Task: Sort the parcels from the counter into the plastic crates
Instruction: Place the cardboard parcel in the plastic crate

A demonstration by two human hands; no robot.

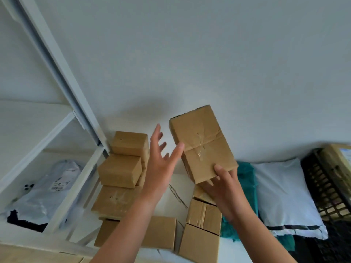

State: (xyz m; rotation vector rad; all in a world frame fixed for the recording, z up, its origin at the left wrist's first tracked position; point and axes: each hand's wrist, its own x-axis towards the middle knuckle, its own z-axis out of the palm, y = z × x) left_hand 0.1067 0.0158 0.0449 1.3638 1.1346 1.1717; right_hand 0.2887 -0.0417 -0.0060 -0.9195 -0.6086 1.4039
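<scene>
Sorting appeared barely begun: right hand (pixel 226 188) gripped the raised cardboard parcel (pixel 201 143) by its near end, left hand (pixel 161 162) was spread at its 9 o'clock, many stacked boxes (pixel 121 168) remained on the counter (pixel 178 186), and the black plastic crate (pixel 322 185) stood at 3 o'clock.

The raised box (pixel 203 143) is above the tabletop (pixel 171 192). The right hand (pixel 222 188) grips its near end at 6 o'clock. The left hand (pixel 159 164) is just beside it at 9 o'clock. Further out at 9 o'clock, a stack of boxes (pixel 121 168) stands beside the shelf unit (pixel 57 141), which holds a mailer bag (pixel 43 190). More boxes (pixel 203 226) lie at 6 o'clock. Outward at 3 o'clock lie a crumpled bag (pixel 247 179), a flat mailer (pixel 281 196) and the crate (pixel 326 188).
</scene>
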